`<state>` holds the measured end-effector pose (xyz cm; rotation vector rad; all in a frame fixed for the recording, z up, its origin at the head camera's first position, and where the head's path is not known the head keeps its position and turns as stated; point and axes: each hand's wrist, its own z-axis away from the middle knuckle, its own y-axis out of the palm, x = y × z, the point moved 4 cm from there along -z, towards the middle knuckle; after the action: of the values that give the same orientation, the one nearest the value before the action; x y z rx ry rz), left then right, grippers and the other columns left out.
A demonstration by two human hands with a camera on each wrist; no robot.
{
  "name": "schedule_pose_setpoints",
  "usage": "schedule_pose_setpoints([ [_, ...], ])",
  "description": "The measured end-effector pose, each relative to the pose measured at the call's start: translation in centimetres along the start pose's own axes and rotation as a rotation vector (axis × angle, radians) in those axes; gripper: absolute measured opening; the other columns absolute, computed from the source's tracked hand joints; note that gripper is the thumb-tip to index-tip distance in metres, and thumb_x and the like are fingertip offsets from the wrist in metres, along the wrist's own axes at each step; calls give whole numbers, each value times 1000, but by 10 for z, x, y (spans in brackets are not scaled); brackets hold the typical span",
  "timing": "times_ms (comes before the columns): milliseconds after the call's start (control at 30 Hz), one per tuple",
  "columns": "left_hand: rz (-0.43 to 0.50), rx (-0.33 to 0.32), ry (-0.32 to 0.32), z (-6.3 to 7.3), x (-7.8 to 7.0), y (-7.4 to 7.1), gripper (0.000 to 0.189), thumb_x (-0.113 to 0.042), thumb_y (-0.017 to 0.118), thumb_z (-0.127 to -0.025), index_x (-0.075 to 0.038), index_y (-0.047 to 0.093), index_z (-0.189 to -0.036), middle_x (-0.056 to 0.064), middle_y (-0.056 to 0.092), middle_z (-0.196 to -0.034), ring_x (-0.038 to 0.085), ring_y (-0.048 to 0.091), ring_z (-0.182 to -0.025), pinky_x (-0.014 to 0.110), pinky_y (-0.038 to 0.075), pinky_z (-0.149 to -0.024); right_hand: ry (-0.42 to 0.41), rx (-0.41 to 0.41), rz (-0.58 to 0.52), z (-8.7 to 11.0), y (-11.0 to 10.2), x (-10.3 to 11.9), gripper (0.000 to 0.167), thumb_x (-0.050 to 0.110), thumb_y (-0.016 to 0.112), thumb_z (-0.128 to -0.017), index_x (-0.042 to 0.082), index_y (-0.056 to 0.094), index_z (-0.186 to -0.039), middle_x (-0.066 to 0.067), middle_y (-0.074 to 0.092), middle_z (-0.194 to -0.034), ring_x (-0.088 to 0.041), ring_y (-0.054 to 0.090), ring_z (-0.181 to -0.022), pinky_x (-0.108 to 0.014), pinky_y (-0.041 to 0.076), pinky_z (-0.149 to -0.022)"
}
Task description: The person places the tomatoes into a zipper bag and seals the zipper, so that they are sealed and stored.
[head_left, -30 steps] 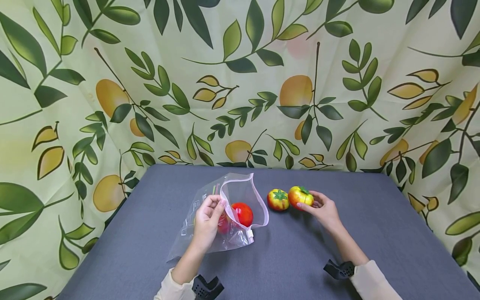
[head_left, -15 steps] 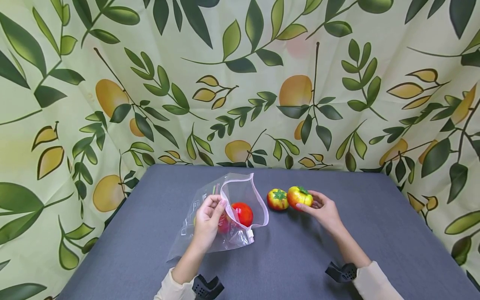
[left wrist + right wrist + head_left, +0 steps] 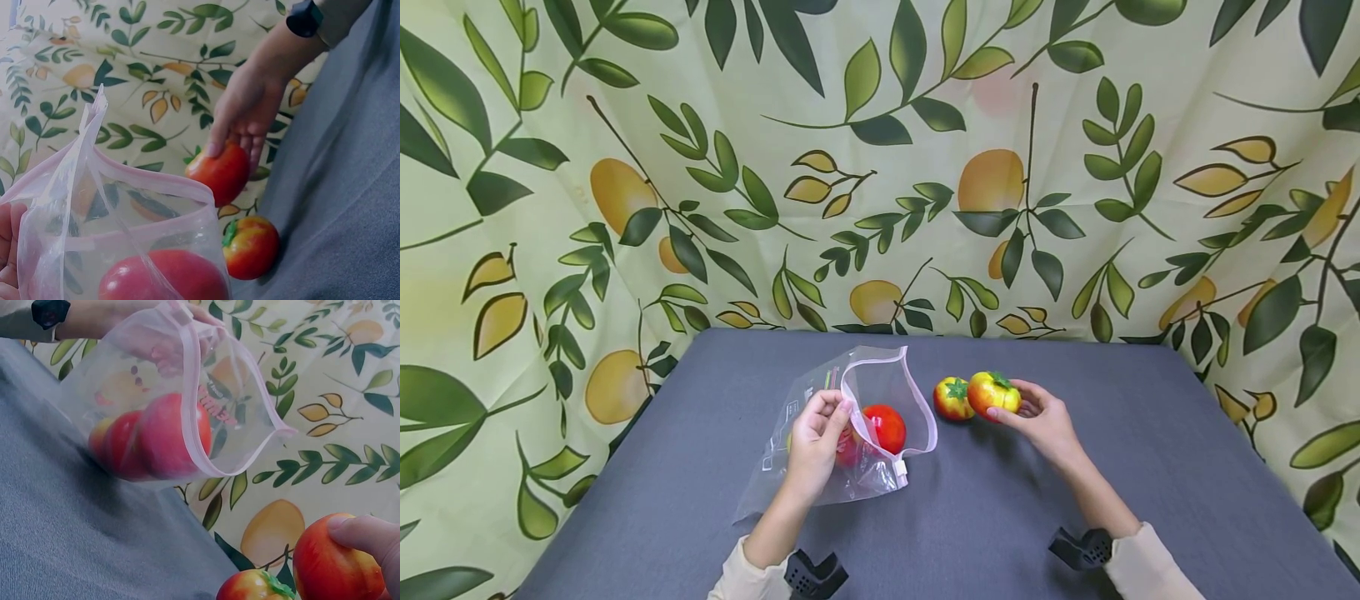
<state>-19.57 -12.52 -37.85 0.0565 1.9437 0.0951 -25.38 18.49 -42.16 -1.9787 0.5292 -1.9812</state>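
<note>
My left hand (image 3: 815, 437) pinches the pink-edged rim of a clear zip bag (image 3: 867, 485), whose mouth gapes toward the right. A red tomato (image 3: 886, 428) lies just inside that mouth; more red and yellowish fruit shows behind it through the plastic in the right wrist view. To the right of the bag, my right hand (image 3: 1047, 423) grips a yellow-and-red tomato (image 3: 992, 395) with a green calyx, thumb on its near side. A similar tomato (image 3: 950, 400) sits on the table between the bag and the held one, which partly covers it in the head view.
A grey cloth-covered table (image 3: 662, 467) spreads under everything. Leaf-and-fruit printed fabric (image 3: 917, 258) rises behind it and along both sides. A pink slider (image 3: 900, 469) hangs at the bag mouth's lower corner. Dark wrist mounts (image 3: 1081, 547) sit on both forearms.
My right hand has shifted slightly left with the held tomato, which now overlaps more of the tomato on the table. That tomato has edged slightly left. My left hand and the bag stay put.
</note>
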Motion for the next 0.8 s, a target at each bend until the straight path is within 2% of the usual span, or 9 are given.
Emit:
schedule_pose_setpoints([
  [133, 5, 0, 5, 0, 0, 0, 16, 1, 50, -95, 15, 47, -101, -7, 51, -69, 3, 43, -58, 14, 39, -51, -7, 2, -12, 0, 1, 2, 67, 25, 77, -82, 0, 47, -136, -24, 56, -134, -10, 61, -106, -10, 49, -88],
  [233, 6, -1, 4, -1, 1, 0, 16, 1, 50, -95, 15, 47, -101, -7, 52, -70, 3, 43, -58, 14, 39, -51, -12, 5, -23, 0, 2, 4, 66, 23, 77, -81, 1, 48, -136, -23, 57, -133, 0, 58, -99, -3, 44, -83],
  [300, 5, -4, 3, -1, 1, 0, 15, 1, 50, -95, 15, 48, -101, -7, 52, -70, 3, 44, -58, 14, 39, -51, -17, 7, -23, 1, 2, 5, 65, 23, 77, -81, 0, 48, -136, -23, 57, -133, -5, 60, -102, -8, 48, -87],
  [367, 0, -7, -1, -1, 1, 0, 15, 1, 50, -95, 15, 48, -100, -7, 52, -70, 3, 44, -58, 14, 39, -51, -21, 11, -21, 2, 3, 6, 66, 24, 77, -82, 0, 48, -136, -23, 57, -134, -17, 62, -110, -19, 52, -94],
  [467, -6, -11, -5, 0, 1, 0, 15, 1, 51, -95, 15, 48, -100, -6, 52, -69, 3, 44, -58, 14, 39, -51, -24, 14, -22, 3, 4, 8, 66, 25, 76, -83, 0, 47, -137, -24, 56, -135, -31, 58, -119, -34, 50, -102],
  [733, -9, -10, -2, 0, 1, 0, 15, 1, 51, -95, 15, 48, -101, -6, 51, -69, 3, 44, -58, 14, 40, -51, -32, 17, -22, 5, 5, 11, 66, 25, 76, -83, 1, 47, -137, -23, 55, -135, -33, 57, -121, -40, 47, -105],
  [800, -10, -8, -3, 0, 1, 0, 15, 0, 51, -95, 14, 48, -101, -6, 52, -70, 3, 44, -58, 14, 40, -51, -39, 14, -18, 5, 5, 11, 65, 25, 76, -82, 0, 48, -136, -23, 56, -134, -33, 57, -120, -38, 49, -104],
])
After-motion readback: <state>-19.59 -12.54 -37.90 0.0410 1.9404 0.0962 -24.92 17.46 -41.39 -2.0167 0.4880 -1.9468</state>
